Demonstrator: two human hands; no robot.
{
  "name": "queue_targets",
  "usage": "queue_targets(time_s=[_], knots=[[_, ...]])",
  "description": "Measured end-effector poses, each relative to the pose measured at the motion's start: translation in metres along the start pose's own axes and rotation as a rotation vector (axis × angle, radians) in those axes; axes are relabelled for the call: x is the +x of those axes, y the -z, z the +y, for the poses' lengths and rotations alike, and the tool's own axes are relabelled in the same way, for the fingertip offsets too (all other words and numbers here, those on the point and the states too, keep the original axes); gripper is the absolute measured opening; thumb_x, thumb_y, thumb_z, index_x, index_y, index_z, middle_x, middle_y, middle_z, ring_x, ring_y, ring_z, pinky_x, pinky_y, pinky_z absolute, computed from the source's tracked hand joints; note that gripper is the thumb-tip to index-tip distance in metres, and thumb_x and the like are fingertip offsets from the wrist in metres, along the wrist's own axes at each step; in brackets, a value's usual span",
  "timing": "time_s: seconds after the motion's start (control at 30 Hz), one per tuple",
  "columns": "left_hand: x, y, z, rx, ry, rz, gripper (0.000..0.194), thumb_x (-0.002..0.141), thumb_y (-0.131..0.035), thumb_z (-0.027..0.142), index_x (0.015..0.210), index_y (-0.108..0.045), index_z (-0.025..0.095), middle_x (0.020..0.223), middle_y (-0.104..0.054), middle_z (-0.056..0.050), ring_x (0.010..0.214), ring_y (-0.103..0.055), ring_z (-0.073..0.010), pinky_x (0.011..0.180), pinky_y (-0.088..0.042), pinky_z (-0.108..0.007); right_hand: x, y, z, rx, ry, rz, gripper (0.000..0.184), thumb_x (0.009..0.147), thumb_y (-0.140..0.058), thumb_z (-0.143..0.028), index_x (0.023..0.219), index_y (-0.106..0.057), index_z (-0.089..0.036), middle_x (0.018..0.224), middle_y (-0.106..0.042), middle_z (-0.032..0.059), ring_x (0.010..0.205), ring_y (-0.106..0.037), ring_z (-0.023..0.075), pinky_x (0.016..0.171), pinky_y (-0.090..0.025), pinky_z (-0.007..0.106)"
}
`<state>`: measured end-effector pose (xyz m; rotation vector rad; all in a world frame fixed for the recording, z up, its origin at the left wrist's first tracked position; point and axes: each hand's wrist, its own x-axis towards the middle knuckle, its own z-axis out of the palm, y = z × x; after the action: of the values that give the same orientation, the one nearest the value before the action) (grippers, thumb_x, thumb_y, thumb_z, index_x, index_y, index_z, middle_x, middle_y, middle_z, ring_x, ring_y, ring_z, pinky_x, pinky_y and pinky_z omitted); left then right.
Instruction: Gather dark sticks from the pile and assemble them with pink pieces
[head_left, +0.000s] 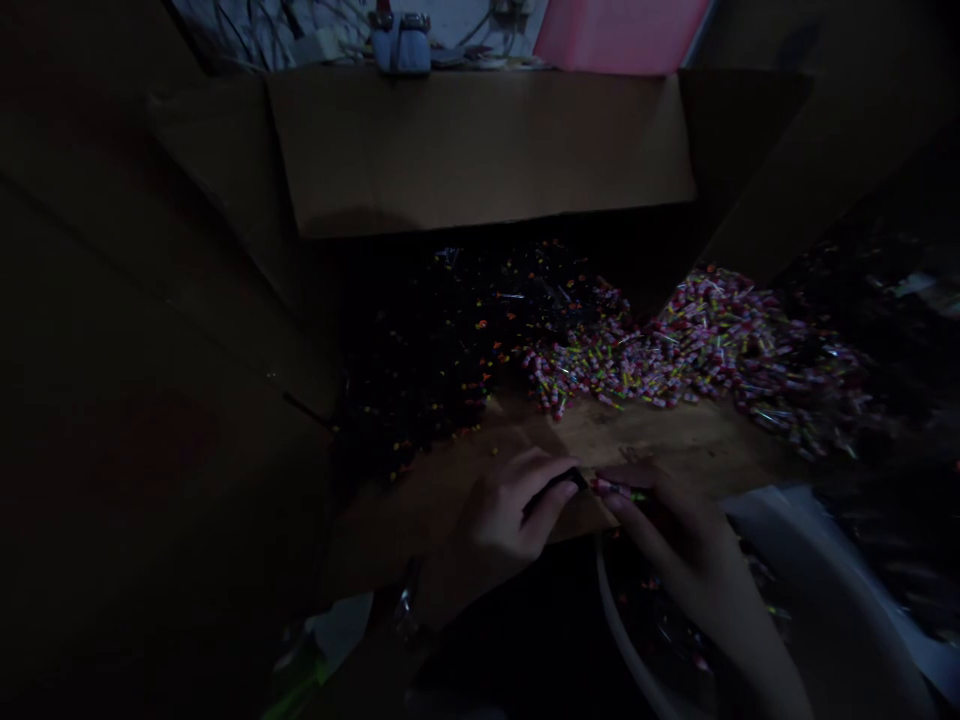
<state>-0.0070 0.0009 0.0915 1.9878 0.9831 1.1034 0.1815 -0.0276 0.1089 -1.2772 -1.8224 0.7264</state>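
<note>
The scene is very dark. My left hand (504, 512) pinches a thin dark stick-like piece (553, 488) between thumb and fingers. My right hand (675, 535) holds a small pink and green wrapped piece (616, 489) at its fingertips, its end meeting the dark piece. Both hands hover over the near edge of a brown cardboard sheet (675, 430). Just beyond them lies a big heap of small pink, yellow and green wrapped pieces (705, 345). A heap of dark pieces with orange specks (435, 370) lies to its left.
A large cardboard box flap (480, 150) stands upright behind the heaps. A pink sheet (619, 35) and a small blue object (401, 42) sit on the shelf above. A white curved rim (622, 630) of a container lies under my right hand.
</note>
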Motion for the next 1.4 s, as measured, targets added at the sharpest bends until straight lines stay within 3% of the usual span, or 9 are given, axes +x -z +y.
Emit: queue_targets(time_s=[0.2,0.47,0.8,1.03,1.17,1.23,1.33,1.4], knots=[[0.002,0.001,-0.002,-0.040,0.027,-0.015,0.024,0.089,-0.053,0.021,0.109,-0.063,0.015,0.100,-0.066,-0.007,0.094,-0.060,-0.0145,0.084,-0.047,-0.025,0.000,0.000,0.003,0.037,0.088,-0.095,0.018,0.090,-0.053,-0.018,0.104,-0.056,-0.028,0.100,-0.058,-0.0003,0.095,-0.056,0.0131,0.082,-0.042,0.022],[0.004,0.003,-0.006,-0.052,0.052,-0.057,0.025,0.089,-0.052,0.024,0.111,-0.064,0.017,0.098,-0.067,-0.005,0.090,-0.061,-0.0145,0.082,-0.047,-0.025,-0.002,0.000,0.009,-0.015,0.138,-0.123,0.025,0.091,-0.048,-0.011,0.108,-0.053,-0.028,0.109,-0.056,0.0015,0.101,-0.054,0.0127,0.086,-0.041,0.021],[0.000,0.010,-0.008,0.041,0.005,-0.122,0.028,0.090,-0.049,0.025,0.114,-0.063,0.019,0.101,-0.068,-0.006,0.094,-0.061,-0.0164,0.085,-0.048,-0.029,-0.008,-0.006,0.009,-0.211,0.196,-0.104,0.027,0.092,-0.046,-0.012,0.112,-0.054,-0.028,0.110,-0.059,0.0061,0.104,-0.057,0.0183,0.086,-0.045,0.030],[0.001,0.020,-0.004,0.121,-0.017,-0.226,0.026,0.090,-0.048,0.023,0.111,-0.064,0.019,0.101,-0.068,-0.006,0.094,-0.061,-0.0156,0.085,-0.047,-0.027,-0.011,-0.021,0.028,-0.243,0.319,-0.027,0.026,0.090,-0.051,-0.014,0.112,-0.056,-0.024,0.104,-0.066,0.0060,0.096,-0.061,0.0186,0.081,-0.049,0.031],[-0.002,0.024,-0.008,0.071,-0.038,-0.331,0.022,0.091,-0.045,0.021,0.098,-0.066,0.017,0.089,-0.069,-0.005,0.083,-0.062,-0.0142,0.078,-0.048,-0.026,-0.014,-0.041,0.033,-0.205,0.287,0.012,0.025,0.090,-0.051,-0.016,0.112,-0.059,-0.022,0.102,-0.067,0.0075,0.094,-0.062,0.0192,0.079,-0.050,0.031],[-0.006,0.019,-0.012,0.044,-0.038,-0.375,0.024,0.092,-0.043,0.020,0.100,-0.066,0.018,0.091,-0.069,-0.006,0.084,-0.062,-0.0143,0.079,-0.048,-0.026,-0.016,-0.044,0.037,-0.173,0.244,-0.031,0.024,0.091,-0.048,-0.016,0.111,-0.060,-0.022,0.101,-0.067,0.0073,0.093,-0.063,0.0190,0.079,-0.051,0.031],[-0.007,0.010,-0.022,0.082,-0.072,-0.480,0.027,0.091,-0.046,0.024,0.114,-0.060,0.023,0.107,-0.066,-0.005,0.099,-0.060,-0.0157,0.089,-0.047,-0.028,-0.021,-0.024,0.053,-0.143,0.090,-0.196,0.023,0.091,-0.045,-0.019,0.104,-0.063,-0.021,0.097,-0.069,0.0063,0.090,-0.065,0.0185,0.076,-0.052,0.029],[-0.002,0.007,-0.036,0.253,-0.065,-0.426,0.032,0.091,-0.048,0.027,0.122,-0.056,0.025,0.120,-0.061,-0.005,0.111,-0.055,-0.0187,0.097,-0.043,-0.033,-0.027,0.003,0.071,-0.224,-0.057,-0.265,0.023,0.089,-0.045,-0.021,0.103,-0.064,-0.021,0.099,-0.070,0.0066,0.089,-0.066,0.0201,0.077,-0.053,0.031]])
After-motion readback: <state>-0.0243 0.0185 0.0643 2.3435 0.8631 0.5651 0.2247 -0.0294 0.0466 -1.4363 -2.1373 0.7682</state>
